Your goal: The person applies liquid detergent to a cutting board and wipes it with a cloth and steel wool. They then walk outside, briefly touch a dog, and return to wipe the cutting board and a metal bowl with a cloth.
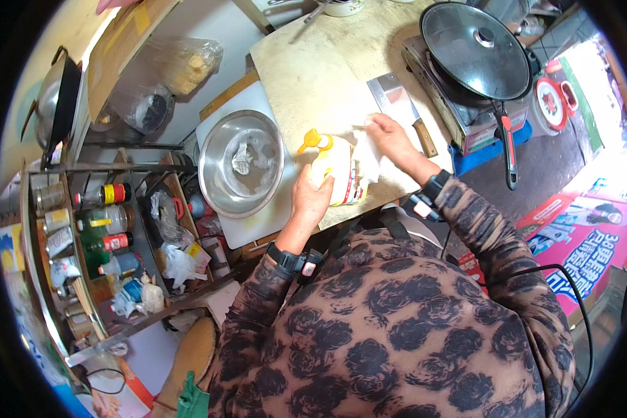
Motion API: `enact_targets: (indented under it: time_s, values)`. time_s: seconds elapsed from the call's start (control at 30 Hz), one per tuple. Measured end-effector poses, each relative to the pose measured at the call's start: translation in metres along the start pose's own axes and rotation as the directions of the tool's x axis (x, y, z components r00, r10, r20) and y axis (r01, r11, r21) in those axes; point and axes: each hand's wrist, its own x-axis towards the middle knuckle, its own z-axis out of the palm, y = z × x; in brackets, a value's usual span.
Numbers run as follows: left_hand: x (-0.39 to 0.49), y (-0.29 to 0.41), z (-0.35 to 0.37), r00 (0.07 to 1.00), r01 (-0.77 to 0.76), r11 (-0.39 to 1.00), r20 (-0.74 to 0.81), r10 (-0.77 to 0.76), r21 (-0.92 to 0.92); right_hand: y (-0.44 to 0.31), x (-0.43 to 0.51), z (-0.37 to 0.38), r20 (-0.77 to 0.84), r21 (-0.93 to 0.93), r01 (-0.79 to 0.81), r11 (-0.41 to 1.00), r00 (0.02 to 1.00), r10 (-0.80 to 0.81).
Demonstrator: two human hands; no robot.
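My left hand [312, 196] is closed around a pale yellow plastic jug [339, 177] that has an orange cap and handle part at its top. The open-looking orange cap [312, 140] tilts to the left of the jug's neck. Just right of the jug, my right hand [389, 137] pinches a white cloth or tissue [366, 157], which hangs down against the jug's side. A cleaver [397, 96] with a wooden handle lies on the table beyond my right hand. To the left stands a stainless steel basin [241, 163] with a wet, crumpled whitish piece in it.
The basin rests on a white cutting board [258, 230] at the table's left side. A black pan with a glass lid [475, 49] sits on a portable stove [439, 99] at the right, its handle jutting towards me. Shelves of bottles [107, 219] stand at the left.
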Motion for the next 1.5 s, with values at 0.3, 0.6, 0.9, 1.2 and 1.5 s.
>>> enact_targets:
  time_s: [0.3, 0.6, 0.9, 1.2, 1.5]
  values:
    - [0.006, -0.036, -0.012, 0.997, 0.032, 0.999, -0.069, -0.033, -0.017, 0.084, -0.007, 0.069, 0.017, -0.122, 0.065, 0.99, 0.998, -0.063]
    - [0.015, -0.079, -0.026, 0.973, 0.213, 0.86, 0.023, -0.229, -0.464, 0.061, -0.07, 0.107, -0.223, -0.194, 0.129, 0.973, 0.96, -0.172]
    - [0.029, -0.074, -0.027, 0.97, 0.241, 0.804, 0.128, -0.204, -0.544, 0.073, -0.03, 0.107, -0.193, -0.351, 0.121, 0.929, 0.961, -0.198]
    - [0.048, -0.044, -0.058, 0.959, 0.19, 0.77, 0.283, -0.013, -0.609, 0.081, -0.048, 0.062, -0.104, 0.666, -0.194, 0.72, 0.932, 0.346]
    - [0.036, -0.022, -0.089, 0.989, 0.047, 0.677, 0.129, 0.071, -0.734, 0.03, -0.061, 0.105, 0.119, 0.83, -0.273, 0.486, 0.939, 0.324]
